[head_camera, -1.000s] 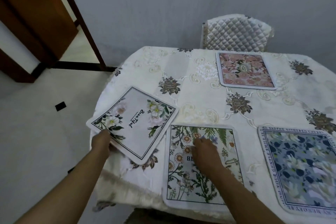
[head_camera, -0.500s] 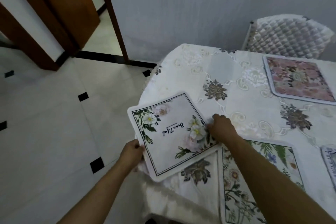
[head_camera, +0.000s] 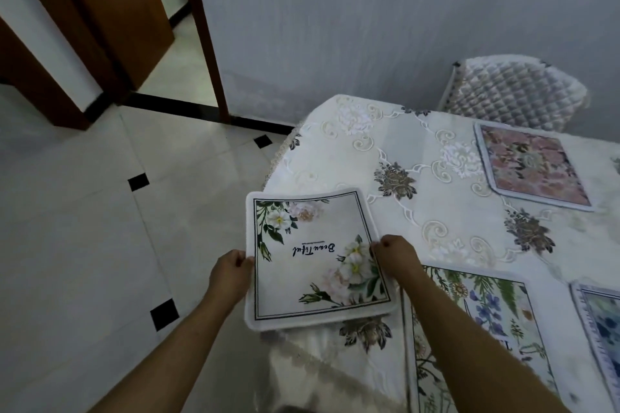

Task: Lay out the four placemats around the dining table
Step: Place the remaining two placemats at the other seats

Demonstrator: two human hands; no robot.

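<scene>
White with green leaves, pale flowers and a dark script word, the placemat (head_camera: pixel 312 258) sits at the near left corner of the table (head_camera: pixel 419 131), its left part hanging out past the table edge over the floor. The left hand (head_camera: pixel 229 275) grips its left edge with the fingers (head_camera: pixel 240 260) curled around it, and the right hand (head_camera: pixel 396 256) pinches its right edge, fingers closed on the mat. A second placemat with ferns and blue flowers (head_camera: pixel 476 322) lies flat just right of it, along the near edge. A blue placemat (head_camera: pixel 600 322) lies further right, cut off by the frame. A pink flowered placemat (head_camera: pixel 533 168) lies on the far side, in front of a quilted chair (head_camera: pixel 513 90). A cream embroidered tablecloth (head_camera: pixel 396 157) covers the table. To the left lie the white tiled floor (head_camera: pixel 84 228) and a brown wooden door (head_camera: pixel 110 3).
</scene>
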